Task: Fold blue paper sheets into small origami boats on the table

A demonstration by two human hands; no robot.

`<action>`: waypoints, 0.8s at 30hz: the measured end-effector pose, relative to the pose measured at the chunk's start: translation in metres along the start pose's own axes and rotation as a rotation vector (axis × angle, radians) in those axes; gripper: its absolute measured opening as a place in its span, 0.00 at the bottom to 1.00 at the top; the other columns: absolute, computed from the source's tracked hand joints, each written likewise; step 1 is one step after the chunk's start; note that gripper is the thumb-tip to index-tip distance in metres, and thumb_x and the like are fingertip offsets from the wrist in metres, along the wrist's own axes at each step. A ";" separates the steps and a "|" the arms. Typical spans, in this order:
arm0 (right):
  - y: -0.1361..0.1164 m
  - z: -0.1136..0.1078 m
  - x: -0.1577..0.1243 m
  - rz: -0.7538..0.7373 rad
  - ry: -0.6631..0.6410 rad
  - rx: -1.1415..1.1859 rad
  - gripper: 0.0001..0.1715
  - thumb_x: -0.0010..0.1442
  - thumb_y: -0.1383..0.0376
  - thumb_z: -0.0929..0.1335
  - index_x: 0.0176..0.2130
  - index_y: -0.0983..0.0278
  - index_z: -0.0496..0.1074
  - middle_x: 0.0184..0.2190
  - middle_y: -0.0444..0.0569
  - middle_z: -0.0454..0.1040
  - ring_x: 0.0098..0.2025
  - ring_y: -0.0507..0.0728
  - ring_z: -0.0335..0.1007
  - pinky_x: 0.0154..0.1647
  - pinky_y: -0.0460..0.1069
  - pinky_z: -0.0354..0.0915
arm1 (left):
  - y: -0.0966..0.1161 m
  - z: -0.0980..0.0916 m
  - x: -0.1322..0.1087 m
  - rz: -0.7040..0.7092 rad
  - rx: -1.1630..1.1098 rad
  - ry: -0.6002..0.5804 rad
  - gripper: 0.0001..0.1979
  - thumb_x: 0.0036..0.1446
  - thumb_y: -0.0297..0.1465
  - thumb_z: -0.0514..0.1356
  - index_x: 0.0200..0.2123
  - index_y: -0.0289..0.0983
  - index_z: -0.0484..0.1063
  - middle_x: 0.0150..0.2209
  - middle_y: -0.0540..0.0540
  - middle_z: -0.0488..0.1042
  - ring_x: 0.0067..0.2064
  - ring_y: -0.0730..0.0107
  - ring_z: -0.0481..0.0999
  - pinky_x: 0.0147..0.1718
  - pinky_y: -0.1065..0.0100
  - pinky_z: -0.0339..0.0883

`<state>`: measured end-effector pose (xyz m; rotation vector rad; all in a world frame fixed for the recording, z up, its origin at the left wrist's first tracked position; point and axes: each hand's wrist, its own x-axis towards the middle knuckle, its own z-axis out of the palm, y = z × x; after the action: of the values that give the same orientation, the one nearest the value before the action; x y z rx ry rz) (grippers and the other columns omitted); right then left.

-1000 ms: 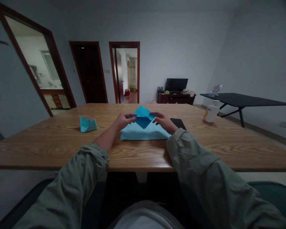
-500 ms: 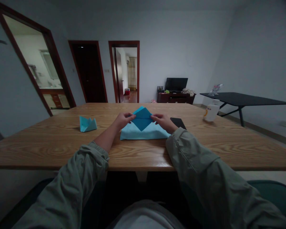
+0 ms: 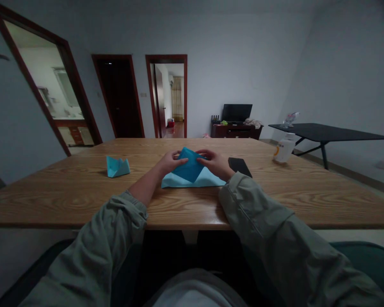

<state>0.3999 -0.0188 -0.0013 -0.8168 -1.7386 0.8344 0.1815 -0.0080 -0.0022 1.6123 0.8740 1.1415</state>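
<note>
A sheet of blue origami paper lies folded on the wooden table (image 3: 185, 209), with a pale blue lower part (image 3: 195, 181) and a darker blue diamond-shaped flap (image 3: 188, 167) on top. My left hand (image 3: 171, 163) holds the flap's left side, and my right hand (image 3: 213, 163) pinches its right side. Both hands rest just above the pale fold. To the left, apart from my hands, sits a small folded paper piece (image 3: 117, 167) in light blue.
A black phone (image 3: 240, 167) lies just beyond my right hand. A white cup or bottle (image 3: 284, 150) stands near the table's far right. Behind the table are a black side table (image 3: 326, 137), a dark cabinet (image 3: 236, 131) with a monitor, and doorways.
My hands have moved closer together. The darker blue flap has shifted down and toward me, now covering more of the pale paper. The phone and small folded piece have not moved.
</note>
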 end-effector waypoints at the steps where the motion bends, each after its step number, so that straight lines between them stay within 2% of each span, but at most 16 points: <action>1: -0.002 0.002 0.000 -0.001 -0.014 -0.018 0.22 0.52 0.58 0.73 0.46 0.63 0.73 0.37 0.48 0.77 0.37 0.54 0.71 0.39 0.50 0.68 | 0.001 0.002 -0.001 0.005 0.017 -0.021 0.31 0.41 0.43 0.72 0.46 0.32 0.73 0.38 0.40 0.80 0.36 0.61 0.79 0.36 0.62 0.73; 3: -0.005 0.003 -0.001 -0.012 -0.013 -0.049 0.24 0.52 0.57 0.72 0.48 0.63 0.73 0.37 0.48 0.76 0.36 0.54 0.70 0.38 0.50 0.68 | 0.002 0.004 -0.002 0.015 0.058 -0.043 0.27 0.42 0.44 0.71 0.42 0.31 0.76 0.39 0.39 0.80 0.37 0.60 0.79 0.38 0.62 0.73; 5: -0.005 0.002 0.001 -0.036 0.068 -0.071 0.26 0.52 0.57 0.72 0.49 0.62 0.71 0.38 0.49 0.75 0.36 0.54 0.70 0.37 0.50 0.67 | 0.003 0.003 -0.001 0.037 0.079 -0.012 0.27 0.43 0.45 0.70 0.42 0.31 0.77 0.39 0.40 0.80 0.37 0.60 0.79 0.38 0.62 0.73; 8: -0.004 -0.002 0.004 -0.069 0.270 -0.105 0.25 0.52 0.56 0.72 0.48 0.63 0.70 0.38 0.48 0.73 0.34 0.53 0.69 0.33 0.48 0.66 | 0.002 0.000 0.002 0.116 0.070 0.140 0.26 0.43 0.46 0.70 0.41 0.32 0.76 0.38 0.42 0.80 0.37 0.62 0.78 0.38 0.63 0.73; 10: -0.005 -0.002 0.004 -0.034 0.312 -0.078 0.24 0.52 0.56 0.71 0.47 0.63 0.68 0.34 0.46 0.72 0.31 0.52 0.68 0.28 0.46 0.65 | 0.002 -0.003 0.004 0.174 0.032 0.229 0.26 0.44 0.45 0.69 0.40 0.32 0.76 0.39 0.42 0.80 0.37 0.63 0.78 0.39 0.63 0.73; 13: -0.008 0.004 0.000 0.154 0.150 0.061 0.28 0.55 0.56 0.70 0.52 0.61 0.64 0.28 0.44 0.72 0.25 0.51 0.67 0.23 0.46 0.64 | 0.001 -0.005 0.007 0.225 -0.044 0.282 0.26 0.44 0.45 0.69 0.41 0.32 0.75 0.40 0.42 0.80 0.38 0.64 0.78 0.40 0.63 0.73; 16: -0.012 0.015 -0.004 0.318 -0.006 0.192 0.29 0.55 0.56 0.71 0.54 0.59 0.62 0.31 0.45 0.75 0.25 0.51 0.70 0.23 0.46 0.66 | 0.003 -0.002 0.006 0.243 -0.058 0.266 0.26 0.45 0.45 0.69 0.43 0.32 0.75 0.40 0.42 0.79 0.38 0.63 0.78 0.40 0.63 0.73; 21: -0.014 0.020 -0.006 0.307 -0.049 0.274 0.22 0.54 0.57 0.72 0.46 0.58 0.66 0.39 0.47 0.75 0.34 0.53 0.74 0.30 0.46 0.69 | 0.007 0.006 0.000 0.227 -0.016 0.123 0.24 0.46 0.43 0.69 0.42 0.32 0.76 0.40 0.42 0.80 0.38 0.64 0.77 0.40 0.64 0.72; 24: -0.011 0.018 -0.006 0.298 -0.067 0.316 0.21 0.53 0.57 0.73 0.44 0.59 0.67 0.43 0.47 0.74 0.37 0.54 0.74 0.33 0.47 0.70 | 0.009 0.009 -0.004 0.202 -0.018 0.050 0.24 0.46 0.42 0.69 0.43 0.32 0.76 0.39 0.43 0.80 0.38 0.64 0.77 0.40 0.65 0.71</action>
<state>0.3824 -0.0324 0.0003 -0.8488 -1.5079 1.3124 0.1896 -0.0168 0.0038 1.6927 0.7423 1.3309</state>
